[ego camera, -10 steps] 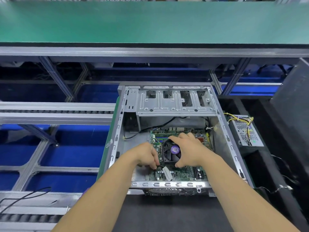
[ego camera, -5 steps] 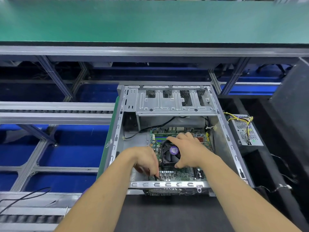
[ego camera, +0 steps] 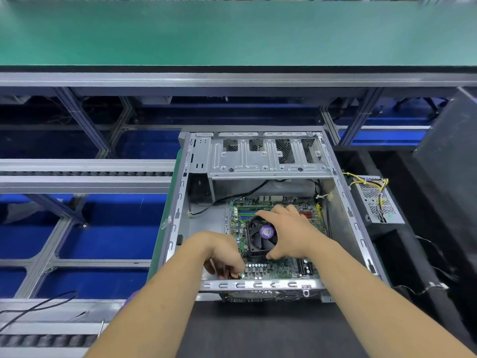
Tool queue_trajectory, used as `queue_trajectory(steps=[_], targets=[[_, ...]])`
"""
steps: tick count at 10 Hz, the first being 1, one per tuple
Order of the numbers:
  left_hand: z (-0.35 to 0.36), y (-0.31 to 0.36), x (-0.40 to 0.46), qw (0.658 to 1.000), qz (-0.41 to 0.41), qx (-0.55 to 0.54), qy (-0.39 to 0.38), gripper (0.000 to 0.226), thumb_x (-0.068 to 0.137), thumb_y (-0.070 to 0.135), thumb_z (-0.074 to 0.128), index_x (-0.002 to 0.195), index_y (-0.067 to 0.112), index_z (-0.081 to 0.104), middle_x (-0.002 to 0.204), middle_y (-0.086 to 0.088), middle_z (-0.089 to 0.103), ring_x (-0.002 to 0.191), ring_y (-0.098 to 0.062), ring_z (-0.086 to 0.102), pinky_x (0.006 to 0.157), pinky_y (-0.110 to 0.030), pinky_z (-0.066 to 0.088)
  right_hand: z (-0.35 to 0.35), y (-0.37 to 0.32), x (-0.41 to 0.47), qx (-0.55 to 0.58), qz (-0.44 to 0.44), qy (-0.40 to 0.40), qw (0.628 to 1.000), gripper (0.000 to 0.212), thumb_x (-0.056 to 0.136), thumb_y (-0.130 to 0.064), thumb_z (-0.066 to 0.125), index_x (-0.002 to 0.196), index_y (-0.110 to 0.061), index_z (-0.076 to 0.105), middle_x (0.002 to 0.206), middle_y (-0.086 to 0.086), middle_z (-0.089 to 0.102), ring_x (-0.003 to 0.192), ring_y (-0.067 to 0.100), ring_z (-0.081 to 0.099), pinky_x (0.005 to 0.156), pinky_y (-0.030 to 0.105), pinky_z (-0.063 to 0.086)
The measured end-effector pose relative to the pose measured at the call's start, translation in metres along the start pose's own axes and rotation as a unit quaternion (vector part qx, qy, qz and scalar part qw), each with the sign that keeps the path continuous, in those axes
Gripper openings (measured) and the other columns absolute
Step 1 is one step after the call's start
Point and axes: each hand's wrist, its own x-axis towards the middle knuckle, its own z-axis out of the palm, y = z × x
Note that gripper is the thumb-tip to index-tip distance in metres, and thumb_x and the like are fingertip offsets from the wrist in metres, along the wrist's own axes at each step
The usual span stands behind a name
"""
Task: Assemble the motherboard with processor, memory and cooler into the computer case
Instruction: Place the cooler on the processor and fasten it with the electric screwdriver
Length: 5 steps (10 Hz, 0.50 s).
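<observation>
Here the left hand (ego camera: 224,257) is the nearer grip: its fingers curl down at the near-left corner of the motherboard (ego camera: 280,271), tips against the board edge; whether they pinch the edge or a small part there cannot be told. Just beyond and to its right, the right hand (ego camera: 289,232) is clamped over the cooler (ego camera: 258,237), thumb on the near side of the fan frame and fingers hooked over the far side. The board lies flat inside the computer case (ego camera: 260,285), under and between both grips, its long axis running away from the near case rail toward the drive cage (ego camera: 268,161). So any seating shift looks like a slide along that axis, steered by the right hand. The purple hub sticker (ego camera: 267,231) carries print too small to read. Farther right, outside the case wall, sits a power supply (ego camera: 376,200) with yellow leads.
</observation>
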Motion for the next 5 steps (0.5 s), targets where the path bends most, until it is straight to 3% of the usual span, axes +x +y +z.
queue_trajectory(steps=[1, 5], targets=[[-0.0002, -0.0023, 0.0003, 1.0, 0.012, 0.017, -0.001, 0.007, 0.082, 0.015, 0.063, 0.077, 0.012, 0.067, 0.066, 0.002, 0.066, 0.067, -0.012, 0.065, 0.063, -0.023, 0.051, -0.0001, 0.0002, 0.0004, 0.004, 0.0, 0.0, 1.0, 0.111, 0.068, -0.047, 0.087, 0.156, -0.036, 0.021, 0.145, -0.002, 0.037, 0.133, 0.026, 0.028, 0.109, 0.05, 0.036], [-0.0001, -0.0028, 0.0014, 0.999, 0.02, 0.046, -0.008, 0.006, 0.081, 0.021, 0.073, 0.08, 0.016, 0.07, 0.06, 0.008, 0.063, 0.064, -0.009, 0.061, 0.065, -0.023, 0.047, -0.0001, 0.0002, 0.0007, -0.007, -0.009, -0.004, 1.0, 0.11, 0.069, -0.046, 0.086, 0.157, -0.036, 0.02, 0.145, -0.001, 0.036, 0.134, 0.026, 0.026, 0.11, 0.048, 0.033]])
